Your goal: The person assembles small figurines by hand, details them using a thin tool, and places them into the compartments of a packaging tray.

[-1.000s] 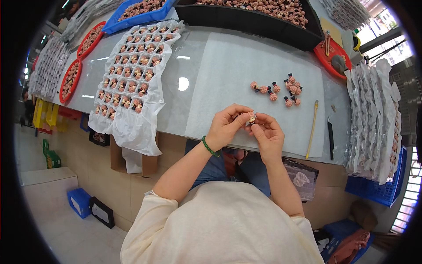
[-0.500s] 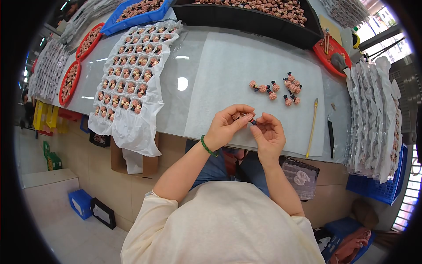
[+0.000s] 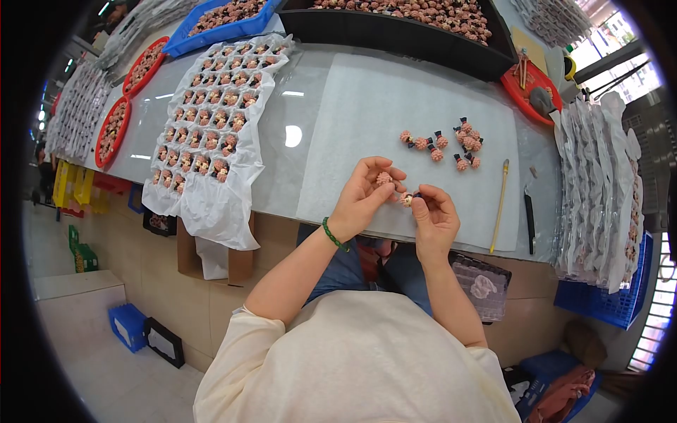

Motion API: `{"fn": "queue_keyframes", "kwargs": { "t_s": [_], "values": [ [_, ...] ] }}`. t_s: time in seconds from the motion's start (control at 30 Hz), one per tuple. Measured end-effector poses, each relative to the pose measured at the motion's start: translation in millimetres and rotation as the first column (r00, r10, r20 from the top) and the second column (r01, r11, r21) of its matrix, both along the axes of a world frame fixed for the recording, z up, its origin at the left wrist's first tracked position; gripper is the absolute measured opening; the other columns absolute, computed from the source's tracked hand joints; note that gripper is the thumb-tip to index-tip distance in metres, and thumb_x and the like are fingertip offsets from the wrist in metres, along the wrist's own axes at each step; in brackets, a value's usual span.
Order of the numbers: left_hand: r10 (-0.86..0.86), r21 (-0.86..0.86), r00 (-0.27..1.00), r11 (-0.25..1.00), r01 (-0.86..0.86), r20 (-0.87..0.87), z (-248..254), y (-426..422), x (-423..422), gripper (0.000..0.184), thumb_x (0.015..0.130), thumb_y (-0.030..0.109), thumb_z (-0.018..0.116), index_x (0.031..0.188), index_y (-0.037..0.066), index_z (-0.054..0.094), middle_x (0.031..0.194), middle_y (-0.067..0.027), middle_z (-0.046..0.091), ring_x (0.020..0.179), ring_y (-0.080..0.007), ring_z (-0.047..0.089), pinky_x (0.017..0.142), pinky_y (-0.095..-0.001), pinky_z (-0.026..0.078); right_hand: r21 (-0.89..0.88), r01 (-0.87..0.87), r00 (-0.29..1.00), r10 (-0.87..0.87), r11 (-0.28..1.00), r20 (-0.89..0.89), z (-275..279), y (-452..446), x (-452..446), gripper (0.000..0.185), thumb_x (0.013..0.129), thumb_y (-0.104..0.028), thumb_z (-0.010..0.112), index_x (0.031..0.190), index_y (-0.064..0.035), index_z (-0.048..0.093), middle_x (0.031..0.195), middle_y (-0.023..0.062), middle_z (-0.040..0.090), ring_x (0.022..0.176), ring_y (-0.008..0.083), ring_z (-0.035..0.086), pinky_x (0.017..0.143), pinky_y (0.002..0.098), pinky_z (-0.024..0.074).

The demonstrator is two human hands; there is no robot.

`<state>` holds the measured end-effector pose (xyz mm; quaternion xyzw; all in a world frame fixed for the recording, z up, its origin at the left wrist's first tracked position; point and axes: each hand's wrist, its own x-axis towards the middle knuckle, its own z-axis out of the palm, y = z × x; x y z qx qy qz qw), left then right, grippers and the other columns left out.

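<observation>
My left hand point(image 3: 361, 197), with a green bracelet at the wrist, is closed round a small pink knobbly figurine point(image 3: 384, 178). Close beside it, the thumb and fingertips of my right hand point(image 3: 436, 220) pinch a second figurine point(image 3: 407, 200), which shows a pale patch and a dark end. Both hands are above the near edge of a white sheet point(image 3: 352, 113). Several similar pink figurines with black ends point(image 3: 437, 154) lie loose on that sheet, beyond my right hand.
To the left lies a white cell tray point(image 3: 201, 134) filled with figurines. A black bin point(image 3: 395, 32) and a blue tray point(image 3: 190, 44) hold many more at the back. A yellow brush point(image 3: 500, 204), a black tool point(image 3: 530, 218) and stacked wrapped trays point(image 3: 596, 190) are at the right.
The figurine in my right fingers has turned, and its pale side now shows. My hands have parted slightly, and the figurine in my left hand is more exposed.
</observation>
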<state>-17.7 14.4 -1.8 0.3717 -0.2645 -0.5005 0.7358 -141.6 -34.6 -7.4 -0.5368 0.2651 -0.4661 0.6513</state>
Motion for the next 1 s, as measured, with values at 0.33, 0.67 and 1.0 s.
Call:
{"fn": "queue_keyframes", "kwargs": {
  "t_s": [0.33, 0.67, 1.0],
  "values": [
    [-0.113, 0.009, 0.871, 0.992, 0.125, 0.478, -5.4, 3.7, -1.5, 0.042, 0.079, 0.002, 0.05, 0.119, -0.001, 0.036, 0.1, -0.0082, 0.046, 0.087, -0.0122, 0.047, 0.081, -0.0252, 0.04, 0.012, -0.015, 0.999, 0.015, 1.0, -0.03, 1.7, -4.2, -0.4, 0.011, 0.076, -0.001, 0.058, 0.086, 0.0002, 0.056, 0.084, 0.0026, 0.052, 0.073, 0.0079, 0.05, 0.066, 0.0189, 0.0411],
    [0.083, -0.05, 0.61, 0.996, -0.071, 0.788, 5.7, 15.8, 0.3, 0.047, 0.078, 0.001, 0.05, 0.121, -0.001, 0.032, 0.096, -0.0115, 0.04, 0.086, -0.0176, 0.045, 0.076, -0.025, 0.039, 0.118, -0.138, 0.99, 0.138, 0.983, 0.007, -2.6, -7.6, 0.9, 0.026, 0.088, -0.019, 0.041, 0.089, 0.0028, 0.055, 0.089, 0.0085, 0.054, 0.076, 0.0132, 0.051, 0.065, 0.0222, 0.0413],
    [0.283, -0.23, -0.06, 0.617, -0.753, 0.957, 49.6, 132.2, 129.3, 0.029, 0.076, 0.005, 0.053, 0.103, 0.001, 0.046, 0.092, -0.0122, 0.046, 0.072, -0.0199, 0.051, 0.06, -0.0264, 0.043, 0.113, -0.139, 0.989, 0.143, 0.984, -0.026, -0.3, -7.2, -0.1, 0.031, 0.089, -0.023, 0.036, 0.091, 0.0025, 0.053, 0.085, 0.0086, 0.054, 0.072, 0.0129, 0.05, 0.063, 0.0225, 0.0398]
  ]
}}
